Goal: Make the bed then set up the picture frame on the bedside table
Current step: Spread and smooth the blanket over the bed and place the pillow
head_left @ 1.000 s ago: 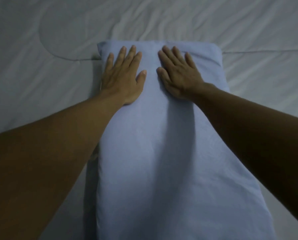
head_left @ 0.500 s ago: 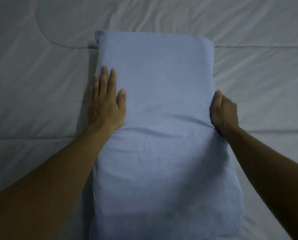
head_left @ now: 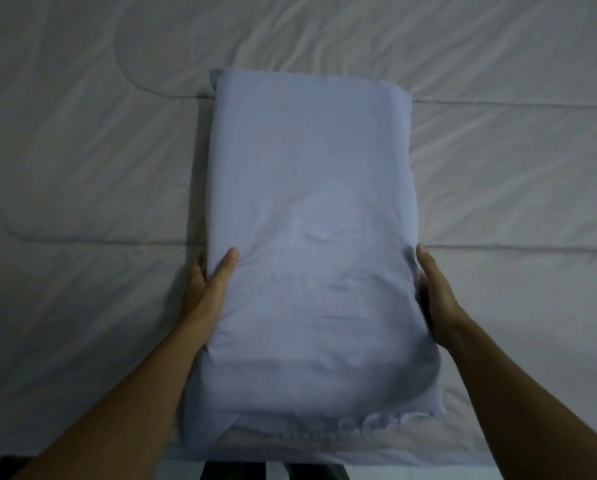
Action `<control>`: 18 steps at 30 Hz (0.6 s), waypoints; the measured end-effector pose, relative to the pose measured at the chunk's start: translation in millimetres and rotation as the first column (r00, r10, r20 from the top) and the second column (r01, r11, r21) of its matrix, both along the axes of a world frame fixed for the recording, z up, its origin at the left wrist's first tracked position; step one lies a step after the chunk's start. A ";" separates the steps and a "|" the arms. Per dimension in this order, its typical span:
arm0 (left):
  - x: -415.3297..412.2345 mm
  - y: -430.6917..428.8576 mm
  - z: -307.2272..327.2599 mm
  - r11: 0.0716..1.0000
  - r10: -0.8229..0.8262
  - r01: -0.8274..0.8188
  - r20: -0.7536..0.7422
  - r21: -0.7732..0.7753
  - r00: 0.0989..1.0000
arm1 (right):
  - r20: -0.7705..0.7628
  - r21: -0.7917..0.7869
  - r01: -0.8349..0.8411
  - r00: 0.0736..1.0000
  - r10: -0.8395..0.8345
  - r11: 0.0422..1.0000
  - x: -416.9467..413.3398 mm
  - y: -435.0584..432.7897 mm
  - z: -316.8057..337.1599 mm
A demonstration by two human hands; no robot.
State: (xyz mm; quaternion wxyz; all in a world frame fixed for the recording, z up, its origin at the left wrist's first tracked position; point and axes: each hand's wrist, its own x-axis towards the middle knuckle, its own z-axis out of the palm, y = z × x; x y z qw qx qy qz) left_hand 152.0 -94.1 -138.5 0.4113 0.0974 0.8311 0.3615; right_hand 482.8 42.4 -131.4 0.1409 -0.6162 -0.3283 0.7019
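There is one view, from a wide-angle camera worn on the head. It stands over the near edge of the bed (head_left: 82, 168) and looks steeply down and forward toward the far side. It is close: the pillow (head_left: 310, 237) fills the middle, and the left hand (head_left: 205, 296) and right hand (head_left: 435, 299) reach in from the near corners.

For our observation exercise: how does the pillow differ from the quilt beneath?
The pillow is pale blue; the quilt is off-white. The quilt has stitched seams; the pillow none. The left hand and right hand hold the pillow's sides, not the quilt. Both are creased fabric.
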 end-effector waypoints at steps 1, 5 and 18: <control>-3.2 1.7 1.5 0.999 0.035 -0.035 0.086 0.001 0.996 | 0.001 -0.013 -0.048 0.999 0.048 0.999 -0.5 2.4 5.0; -11.4 4.7 20.1 0.999 0.004 -0.021 0.486 0.031 0.874 | 0.126 0.000 -0.149 0.981 0.148 0.989 -0.6 1.3 16.0; -58.8 -40.2 157.5 0.995 -0.029 0.006 0.226 0.099 0.974 | 0.162 0.085 -0.038 0.986 0.023 0.996 -61.8 -77.3 80.5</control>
